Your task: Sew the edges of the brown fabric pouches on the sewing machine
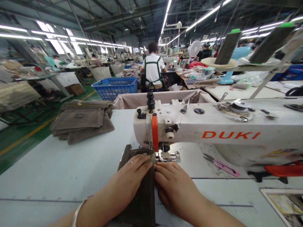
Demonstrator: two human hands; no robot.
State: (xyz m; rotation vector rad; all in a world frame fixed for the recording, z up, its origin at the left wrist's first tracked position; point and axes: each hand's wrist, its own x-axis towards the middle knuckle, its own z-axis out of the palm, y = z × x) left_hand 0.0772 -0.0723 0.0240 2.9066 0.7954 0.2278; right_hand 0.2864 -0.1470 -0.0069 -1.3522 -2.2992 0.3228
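pretty clearly a sewing workshop, factory-floor type. there's an industrial sewing machine (180, 124) up near with orange "duki" lettering, big thread cones (228, 48) on the right, stacked fabric pieces (79, 119) on the left, and a person (152, 69) in a green apron farther off. long tube lights (203, 18) under a bare metal roof (106, 12), green floor (21, 149).
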